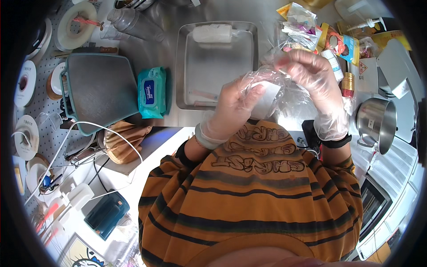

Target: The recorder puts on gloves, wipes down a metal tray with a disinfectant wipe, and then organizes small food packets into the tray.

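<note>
Both hands wear clear disposable gloves. My left hand (235, 105) grips a clear plastic bag (265, 78) with a white card or flat piece (269, 95) in or behind it, the thumb lying over it. My right hand (308, 75) is raised at the bag's upper right, thumb and fingertips pinched together at its gathered end; what exactly lies between them is too small to tell. Left of the hands is a rectangular metal tray (180, 66), with a wrapped stack of whitish round items (212, 33) at its far side and thin pale pink strips (204, 95) at its near side.
A teal wet-wipes pack (152, 93) and a grey cutting board (100, 90) lie left of the tray. Colourful packets (343, 43), a white bottle (332, 65) and a stack of gold rings (348, 81) stand at right, near a steel pot (377, 123). A white cable (110, 128) loops at left.
</note>
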### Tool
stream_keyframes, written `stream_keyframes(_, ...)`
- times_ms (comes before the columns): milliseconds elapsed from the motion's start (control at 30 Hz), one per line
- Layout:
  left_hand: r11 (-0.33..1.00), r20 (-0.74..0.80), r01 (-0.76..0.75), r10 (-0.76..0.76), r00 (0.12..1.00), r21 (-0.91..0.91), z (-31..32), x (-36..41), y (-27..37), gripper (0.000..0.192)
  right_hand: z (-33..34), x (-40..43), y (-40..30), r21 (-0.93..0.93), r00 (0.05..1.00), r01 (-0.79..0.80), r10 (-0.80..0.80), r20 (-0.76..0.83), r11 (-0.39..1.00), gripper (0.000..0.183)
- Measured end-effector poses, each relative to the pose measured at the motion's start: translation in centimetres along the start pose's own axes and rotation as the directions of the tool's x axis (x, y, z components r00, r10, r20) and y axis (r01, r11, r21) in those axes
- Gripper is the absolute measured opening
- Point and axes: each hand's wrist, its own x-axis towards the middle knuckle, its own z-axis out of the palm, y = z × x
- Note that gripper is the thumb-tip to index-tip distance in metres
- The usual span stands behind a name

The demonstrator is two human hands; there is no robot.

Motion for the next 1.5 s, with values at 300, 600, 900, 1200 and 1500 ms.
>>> stream_keyframes(300,0.992,0.079,-0.104,0.110,0.991,-0.077,-1.7,0.9,1.7,0.017,2.4,-1.1,-0.3,0.317,0.992,0.103,-0.074,-0.102,0.943,0.014)
stream_keyframes(600,0.924,0.025,0.078,-0.074,0.997,-0.374,-1.9,0.7,3.4,0.012,1.7,-1.1,-0.7,0.462,0.988,0.070,-0.124,0.087,0.884,0.029)
stream_keyframes(900,0.960,-0.023,0.136,-0.146,0.989,-0.245,-2.1,0.5,4.9,0.013,1.3,-0.5,-0.7,0.425,0.919,-0.191,0.009,0.394,0.885,0.026)
stream_keyframes(1200,0.992,-0.166,0.060,-0.078,0.983,-0.111,-2.4,0.5,4.7,0.007,1.4,-0.1,-1.5,0.369,0.847,-0.452,0.261,0.463,0.812,0.023)
stream_keyframes(1500,0.999,-0.242,0.014,-0.023,0.970,-0.037,-2.7,0.3,3.8,0.013,2.8,-0.5,-0.9,0.183,0.998,-0.047,0.041,0.037,0.982,0.008)
